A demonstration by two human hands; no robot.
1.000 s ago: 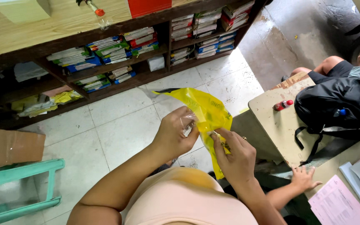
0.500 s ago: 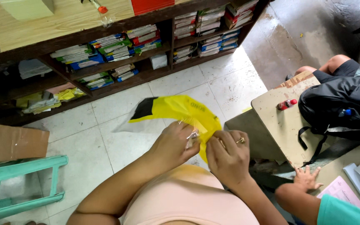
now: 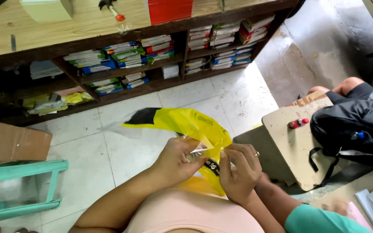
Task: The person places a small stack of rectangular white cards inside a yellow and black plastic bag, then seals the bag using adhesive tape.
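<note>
Yellow plastic bag (image 3: 191, 125) with a black end hangs in the air in front of the person's chest, above the pale tiled floor (image 3: 121, 155), held up between both hands. Left hand (image 3: 180, 162) is closed on the bag's lower edge, fingers curled in around a small clear crinkled wrapper (image 3: 198, 150) at its fingertips. Right hand (image 3: 238, 170), a ring on one finger, pinches the same edge just beside the left, thumb and fingers pressed together on the yellow film. A dark wooden shelf (image 3: 121, 73) of stacked books runs along the far wall. A teal plastic stool (image 3: 18, 187) stands at the left edge with a piece of brown cardboard (image 3: 11, 142) behind it. To the right a small beige table (image 3: 290, 146) carries a black backpack (image 3: 359, 129), and a teal sleeve (image 3: 316, 220) of another person shows at the lower right
</note>
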